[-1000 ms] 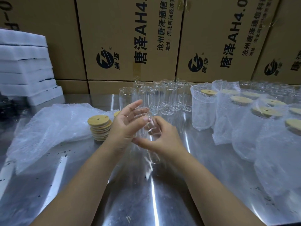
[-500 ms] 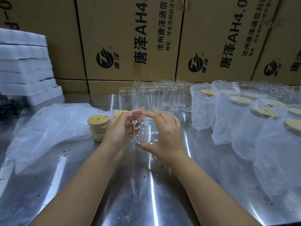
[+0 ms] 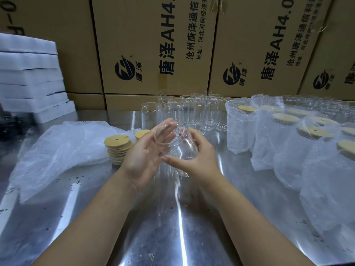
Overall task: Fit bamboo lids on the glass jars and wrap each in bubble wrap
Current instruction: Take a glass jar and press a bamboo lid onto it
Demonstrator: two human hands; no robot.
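Holding glass jar (image 3: 178,148) above surface (image 3: 172,227), head view: R hand (image 3: 199,160) fingers curled round its body, L hand (image 3: 144,160) fingers straight, flat vs the mouth. Jar tilted, mouth up-left, base down-right. Lid stack (image 3: 117,148) sits just left of L hand, so L looks nearer for the pick.

Left hand (image 3: 146,156), right hand (image 3: 199,160), forearms (image 3: 92,217) bare; nails (image 3: 166,159) apparently short
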